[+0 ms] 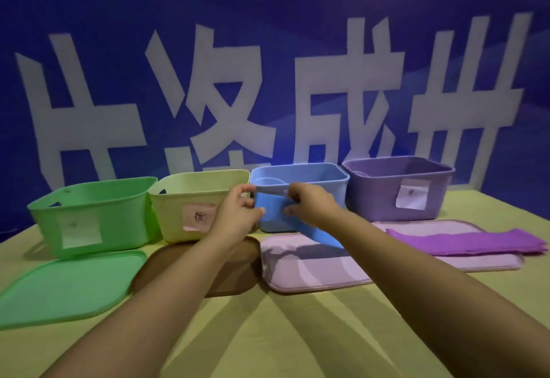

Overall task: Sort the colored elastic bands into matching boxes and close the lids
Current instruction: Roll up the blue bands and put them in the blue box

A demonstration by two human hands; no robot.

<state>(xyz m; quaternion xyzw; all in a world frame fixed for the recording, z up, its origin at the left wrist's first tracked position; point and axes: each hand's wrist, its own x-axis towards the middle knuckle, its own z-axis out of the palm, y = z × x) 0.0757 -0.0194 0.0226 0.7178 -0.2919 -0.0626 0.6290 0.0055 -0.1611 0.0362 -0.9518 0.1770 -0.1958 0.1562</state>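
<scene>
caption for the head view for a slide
Both hands, left hand and right hand, hold a blue band before the blue box.

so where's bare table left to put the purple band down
Free: the near tablecloth between the forearms, in front of the lids, and the strip right of the purple box. Crowded: the lid row, where the purple band already lies, and around the blue box, where both hands hold the blue band.

You have four open boxes in a row: green [89,214], yellow [190,202], blue [300,181], purple [398,187]. A blue band [285,220] hangs in front of the blue box. A purple band [467,240] lies on a pink lid [446,261]. Green [65,285], brown [232,270] and another pink lid [312,270] lie flat in front.
</scene>
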